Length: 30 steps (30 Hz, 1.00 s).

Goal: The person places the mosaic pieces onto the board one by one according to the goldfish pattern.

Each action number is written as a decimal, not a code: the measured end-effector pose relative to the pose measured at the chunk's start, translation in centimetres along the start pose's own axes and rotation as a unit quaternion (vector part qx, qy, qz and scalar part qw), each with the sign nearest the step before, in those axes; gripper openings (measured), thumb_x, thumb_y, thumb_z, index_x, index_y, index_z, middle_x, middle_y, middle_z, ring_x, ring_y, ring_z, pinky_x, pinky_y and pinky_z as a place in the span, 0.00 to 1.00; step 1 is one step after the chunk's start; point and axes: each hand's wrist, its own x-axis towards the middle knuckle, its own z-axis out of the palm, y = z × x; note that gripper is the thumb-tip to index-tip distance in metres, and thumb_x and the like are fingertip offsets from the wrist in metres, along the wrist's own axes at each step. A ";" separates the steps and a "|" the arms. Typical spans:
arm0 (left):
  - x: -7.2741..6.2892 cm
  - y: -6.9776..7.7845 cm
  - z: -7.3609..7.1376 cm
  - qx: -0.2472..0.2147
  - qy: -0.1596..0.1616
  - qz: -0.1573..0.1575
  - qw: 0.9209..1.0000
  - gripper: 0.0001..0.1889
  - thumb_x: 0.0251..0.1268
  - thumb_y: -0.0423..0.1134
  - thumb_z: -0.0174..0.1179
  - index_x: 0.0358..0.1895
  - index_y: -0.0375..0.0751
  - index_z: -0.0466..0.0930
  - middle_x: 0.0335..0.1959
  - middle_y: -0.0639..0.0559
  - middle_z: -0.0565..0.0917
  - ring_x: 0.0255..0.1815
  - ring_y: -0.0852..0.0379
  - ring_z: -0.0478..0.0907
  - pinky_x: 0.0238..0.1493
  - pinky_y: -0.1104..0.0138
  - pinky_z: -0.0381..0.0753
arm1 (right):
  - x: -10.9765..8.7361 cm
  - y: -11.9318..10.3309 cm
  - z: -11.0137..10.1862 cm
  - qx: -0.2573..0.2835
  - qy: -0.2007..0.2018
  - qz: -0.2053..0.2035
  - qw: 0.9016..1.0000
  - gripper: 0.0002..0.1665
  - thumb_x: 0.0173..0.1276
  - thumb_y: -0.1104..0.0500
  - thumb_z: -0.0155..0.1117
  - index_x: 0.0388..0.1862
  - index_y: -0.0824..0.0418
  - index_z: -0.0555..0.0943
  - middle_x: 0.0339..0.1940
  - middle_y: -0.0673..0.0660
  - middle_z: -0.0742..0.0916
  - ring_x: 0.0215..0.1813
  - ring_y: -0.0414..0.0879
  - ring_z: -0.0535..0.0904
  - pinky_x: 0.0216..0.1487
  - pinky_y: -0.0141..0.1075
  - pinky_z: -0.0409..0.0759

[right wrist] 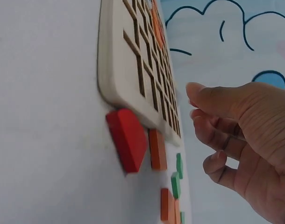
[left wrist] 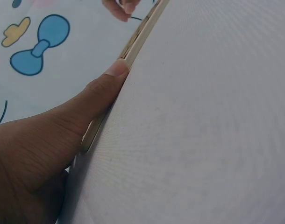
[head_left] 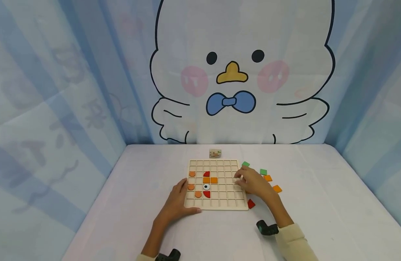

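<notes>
A pale wooden grid board [head_left: 227, 199] lies on the table. My left hand [head_left: 176, 203] holds its near left corner, fingers along the left edge; in the left wrist view the thumb [left wrist: 98, 91] presses the front edge. On the grid sit several orange discs [head_left: 198, 194], two orange squares [head_left: 214, 180], two red quarter-round pieces [head_left: 206, 194] and a white eye disc [head_left: 206, 187]. My right hand [head_left: 254, 182] hovers over the board's right edge, fingers loosely bent. The right wrist view shows thumb and fingers apart with nothing between them.
Right of the board lie loose pieces: a red one [head_left: 251, 204] by the near corner, orange squares [head_left: 277, 189] and green squares [head_left: 263, 172]. A small picture card [head_left: 215, 153] is behind the board. A printed curtain [head_left: 138, 72] stands around the table.
</notes>
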 end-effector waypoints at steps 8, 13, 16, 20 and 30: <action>-0.3 0.3 -0.3 0.001 0.000 -0.005 1.000 0.64 0.40 0.68 0.73 0.77 0.35 0.51 0.78 0.41 0.53 0.75 0.43 0.56 0.72 0.49 0.64 | -1.7 2.2 0.1 -0.001 -0.017 0.015 1.000 0.07 0.64 0.61 0.69 0.40 0.61 0.85 0.38 0.52 0.82 0.35 0.40 0.73 0.35 0.30 0.75; -0.1 0.2 -0.1 0.000 0.000 -0.005 1.000 0.64 0.40 0.69 0.72 0.77 0.35 0.51 0.78 0.42 0.52 0.75 0.43 0.56 0.72 0.49 0.63 | -2.5 2.9 -0.1 0.002 -0.020 0.011 1.000 0.09 0.61 0.60 0.72 0.40 0.60 0.84 0.36 0.50 0.80 0.34 0.39 0.72 0.35 0.30 0.75; 0.0 0.1 -0.1 0.003 0.001 -0.004 1.000 0.65 0.39 0.70 0.71 0.77 0.36 0.51 0.78 0.42 0.52 0.75 0.44 0.56 0.72 0.49 0.64 | -2.7 3.2 -0.2 0.007 -0.031 0.024 0.999 0.12 0.59 0.58 0.74 0.40 0.60 0.84 0.36 0.49 0.80 0.35 0.40 0.72 0.36 0.29 0.75; 0.1 -0.1 0.0 0.008 0.003 -0.005 1.000 0.65 0.39 0.71 0.71 0.77 0.37 0.51 0.78 0.43 0.52 0.75 0.44 0.56 0.72 0.50 0.64 | -3.0 3.4 -0.3 0.015 -0.038 0.035 0.999 0.12 0.59 0.59 0.74 0.41 0.59 0.83 0.37 0.50 0.81 0.36 0.41 0.72 0.36 0.29 0.74; 0.1 -0.2 0.1 0.001 0.000 -0.004 1.000 0.65 0.39 0.71 0.71 0.77 0.37 0.51 0.79 0.43 0.52 0.76 0.44 0.55 0.73 0.50 0.63 | -3.2 3.6 0.0 0.014 -0.029 0.020 0.999 0.11 0.59 0.62 0.73 0.41 0.62 0.83 0.37 0.50 0.81 0.34 0.40 0.71 0.33 0.28 0.73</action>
